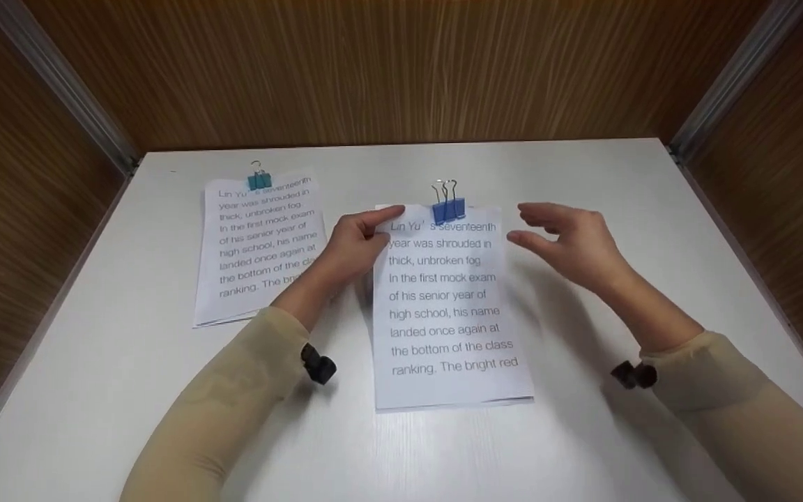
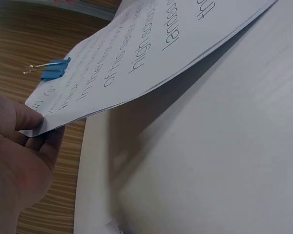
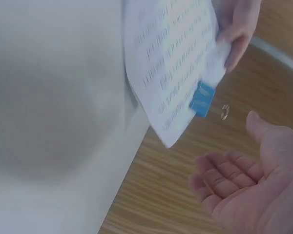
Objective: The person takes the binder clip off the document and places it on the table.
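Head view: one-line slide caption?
Left fingers pinch blue-clipped pages; right fingers hover alongside, not touching; teal-clipped pages lie farther left.

Booth-like workspace, wood-grain panels (image 1: 401, 70) on three sides of a white table (image 1: 95, 348)

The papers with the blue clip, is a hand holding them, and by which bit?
The left hand pinches the papers by their top left corner; the right hand holds nothing.
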Motion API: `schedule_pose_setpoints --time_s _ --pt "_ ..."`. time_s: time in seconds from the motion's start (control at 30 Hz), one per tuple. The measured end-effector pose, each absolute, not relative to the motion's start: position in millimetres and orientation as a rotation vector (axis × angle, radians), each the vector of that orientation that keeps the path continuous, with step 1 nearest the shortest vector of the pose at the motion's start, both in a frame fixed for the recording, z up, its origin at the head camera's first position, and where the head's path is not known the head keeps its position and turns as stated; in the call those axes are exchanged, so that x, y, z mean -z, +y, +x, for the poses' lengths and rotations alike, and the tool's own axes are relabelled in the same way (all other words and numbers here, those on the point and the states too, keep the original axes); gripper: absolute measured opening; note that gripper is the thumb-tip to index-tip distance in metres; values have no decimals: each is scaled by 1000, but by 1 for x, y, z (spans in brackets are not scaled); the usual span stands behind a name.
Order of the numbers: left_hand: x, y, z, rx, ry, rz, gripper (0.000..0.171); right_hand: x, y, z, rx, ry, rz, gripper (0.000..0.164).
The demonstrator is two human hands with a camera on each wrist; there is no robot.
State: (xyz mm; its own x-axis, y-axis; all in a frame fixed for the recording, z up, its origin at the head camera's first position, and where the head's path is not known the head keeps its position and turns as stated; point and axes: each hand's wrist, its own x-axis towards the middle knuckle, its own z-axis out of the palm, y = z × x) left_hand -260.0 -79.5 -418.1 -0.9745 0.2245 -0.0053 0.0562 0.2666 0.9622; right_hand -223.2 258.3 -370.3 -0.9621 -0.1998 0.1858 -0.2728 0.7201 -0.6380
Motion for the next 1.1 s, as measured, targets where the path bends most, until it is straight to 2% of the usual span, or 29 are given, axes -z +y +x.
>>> schedule_pose_setpoints --time_s 0.27,0.5,0.93,1.1 --pt "416 -81 -247 -1825 2357 364 53 357 253 -266 -1358 -2814 389 68" --pt "413 -81 -237 -1862 2291 431 52 352 246 -288 -1572 -2813 512 67" --pt "407 -78 -228 -1882 2245 478 50 347 237 -298 -1742 -2927 721 54" --pt "408 -79 -228 -1910 2212 488 49 345 234 -297 -1746 -2939 735 54"
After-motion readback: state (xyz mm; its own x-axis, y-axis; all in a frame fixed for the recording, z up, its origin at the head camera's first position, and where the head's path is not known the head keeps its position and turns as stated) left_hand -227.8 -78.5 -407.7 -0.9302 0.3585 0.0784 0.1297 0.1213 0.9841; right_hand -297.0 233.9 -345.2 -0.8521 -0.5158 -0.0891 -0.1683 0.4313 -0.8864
